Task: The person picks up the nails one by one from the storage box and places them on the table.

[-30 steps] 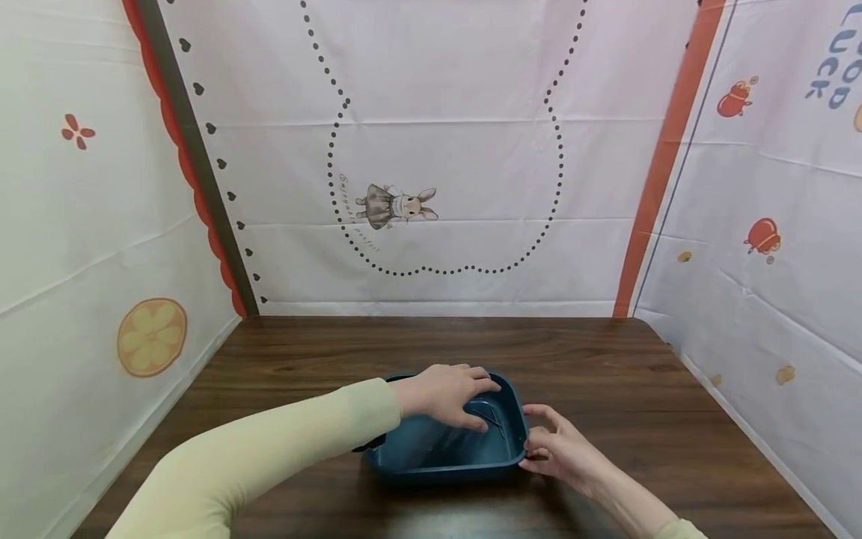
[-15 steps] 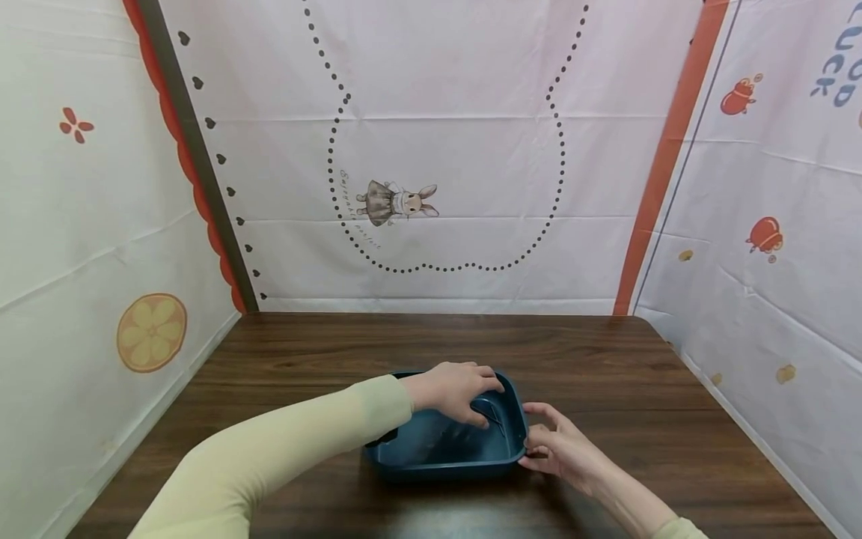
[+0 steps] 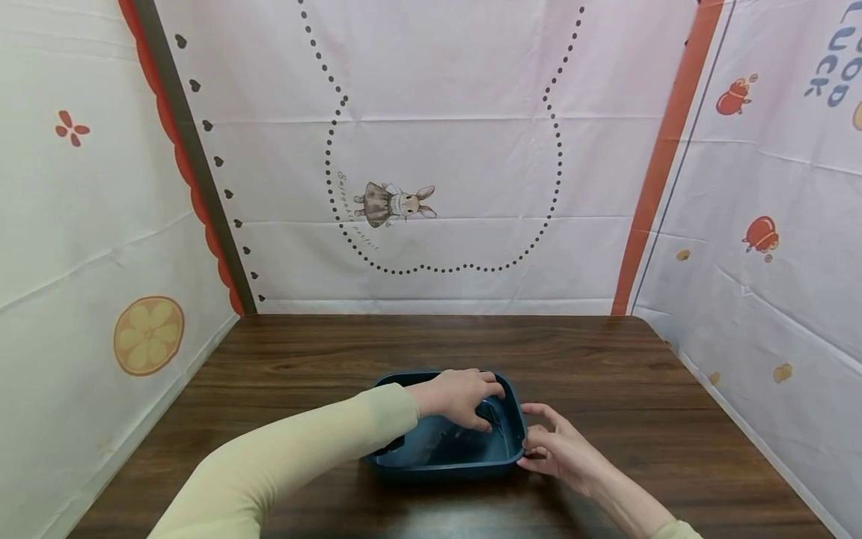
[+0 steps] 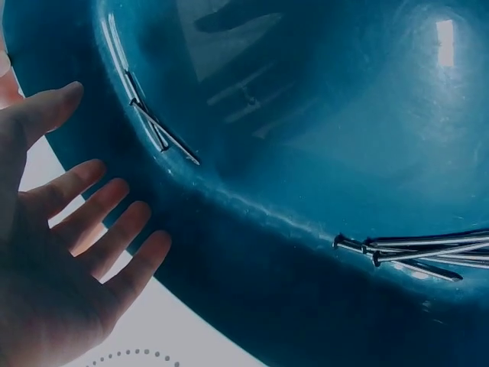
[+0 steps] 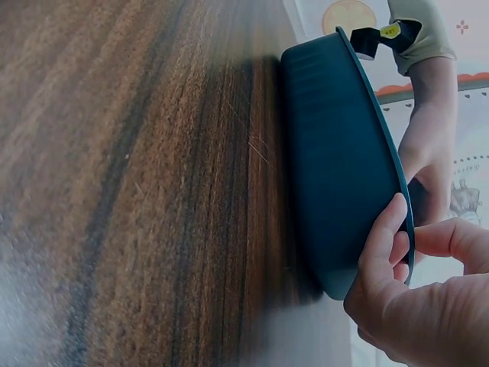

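Stretching in from the left, a pale yellow sleeve (image 3: 303,449) with a dark wrist unit (image 5: 391,31) at its cuff crosses the left side of the blue tub (image 3: 447,471). On my feed the tub stands on the dark wood tabletop (image 3: 303,352), about midway between its left and right edges and well apart from the far one. The left hand (image 3: 461,397) hangs palm down over the tub's far right part, fingers spread and loosely bent; I see nothing in its grasp, and I cannot tell whether a fingertip touches the wall. Through my left-wrist camera I get a few loose nails (image 4: 164,131) inside the tub, along the foot of the wall near that hand, and a larger bundle of nails (image 4: 428,251) farther along, several heads gathered at one end. Next, I have the right hand (image 3: 562,453) outside the tub by its near right corner, thumb and fingers pinching the rim. Along the tabletop's right edge hangs a white cloth (image 3: 808,299) with red prints.
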The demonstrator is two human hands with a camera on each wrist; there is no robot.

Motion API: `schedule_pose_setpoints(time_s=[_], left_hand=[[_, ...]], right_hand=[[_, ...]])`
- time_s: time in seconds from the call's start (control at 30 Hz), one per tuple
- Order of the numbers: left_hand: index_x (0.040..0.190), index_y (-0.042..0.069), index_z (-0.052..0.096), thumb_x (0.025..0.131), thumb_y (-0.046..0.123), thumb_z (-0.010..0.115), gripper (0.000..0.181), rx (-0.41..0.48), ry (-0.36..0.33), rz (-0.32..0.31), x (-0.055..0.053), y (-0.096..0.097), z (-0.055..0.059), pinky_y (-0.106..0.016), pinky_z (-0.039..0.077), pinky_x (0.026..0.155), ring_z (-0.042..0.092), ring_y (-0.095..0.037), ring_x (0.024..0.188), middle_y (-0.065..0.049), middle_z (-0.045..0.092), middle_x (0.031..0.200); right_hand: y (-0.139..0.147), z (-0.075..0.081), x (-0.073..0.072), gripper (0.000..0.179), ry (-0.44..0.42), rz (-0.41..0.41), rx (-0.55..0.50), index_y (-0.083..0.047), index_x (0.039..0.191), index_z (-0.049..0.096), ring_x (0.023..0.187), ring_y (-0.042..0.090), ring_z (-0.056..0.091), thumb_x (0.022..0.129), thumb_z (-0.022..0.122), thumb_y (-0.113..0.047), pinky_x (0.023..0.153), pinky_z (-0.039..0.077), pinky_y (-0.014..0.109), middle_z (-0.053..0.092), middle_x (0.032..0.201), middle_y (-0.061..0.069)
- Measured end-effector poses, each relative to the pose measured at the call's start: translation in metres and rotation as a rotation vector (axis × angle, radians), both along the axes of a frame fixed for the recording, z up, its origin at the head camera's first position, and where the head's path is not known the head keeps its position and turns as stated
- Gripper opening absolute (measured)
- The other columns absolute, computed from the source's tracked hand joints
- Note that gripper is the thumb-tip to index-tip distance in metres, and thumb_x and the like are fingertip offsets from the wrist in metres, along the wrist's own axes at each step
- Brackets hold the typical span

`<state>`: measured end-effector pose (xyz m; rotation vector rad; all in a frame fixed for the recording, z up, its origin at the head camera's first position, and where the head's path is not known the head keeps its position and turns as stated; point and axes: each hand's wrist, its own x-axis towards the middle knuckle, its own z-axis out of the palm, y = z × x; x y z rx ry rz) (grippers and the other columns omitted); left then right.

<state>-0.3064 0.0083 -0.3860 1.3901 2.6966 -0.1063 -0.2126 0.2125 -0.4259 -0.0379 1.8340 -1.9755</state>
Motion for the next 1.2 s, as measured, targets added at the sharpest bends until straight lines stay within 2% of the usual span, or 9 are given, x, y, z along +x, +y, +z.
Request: schedule_pose_setpoints(time_s=[0.37,0.7,1.03,1.2], left_hand=[[0.133,0.026,0.058,0.086,0.047,0.071,0.053,0.021,-0.006,0.002,-0.003,0.002,-0.006,-0.025,0.055,0.079,0.055,-0.011,0.101,0.006,0.060,0.126],[0.130,0.026,0.060,0.086,0.046,0.071,0.049,0.035,-0.012,-0.020,-0.005,0.005,-0.015,-0.020,0.053,0.075,0.056,-0.009,0.097,0.005,0.062,0.118],[0.126,0.025,0.062,0.086,0.045,0.072,0.046,0.039,-0.024,-0.007,-0.003,0.004,-0.016,-0.019,0.050,0.069,0.054,-0.008,0.093,0.005,0.062,0.115],[0.126,0.026,0.062,0.086,0.045,0.072,0.045,0.039,-0.018,-0.006,-0.003,0.005,-0.021,-0.018,0.050,0.069,0.054,-0.007,0.092,0.005,0.062,0.114]], right_hand=[[0.001,0.000,0.001,0.067,0.000,-0.010,-0.016,-0.004,0.148,0.013,0.088,0.014,0.061,0.092,0.049,-0.006,0.082,0.057,0.030,0.060,0.101,0.004],[0.002,-0.002,0.002,0.067,-0.017,-0.020,-0.049,-0.006,0.149,0.013,0.086,0.013,0.062,0.092,0.049,-0.006,0.081,0.057,0.029,0.059,0.098,0.002],[0.002,-0.005,0.003,0.065,-0.014,-0.017,-0.077,-0.007,0.149,0.013,0.086,0.011,0.061,0.094,0.048,-0.007,0.082,0.058,0.029,0.056,0.095,0.000],[0.001,-0.006,0.004,0.066,-0.018,-0.024,-0.076,-0.007,0.150,0.013,0.085,0.010,0.061,0.094,0.049,-0.007,0.082,0.058,0.028,0.056,0.094,-0.001]])
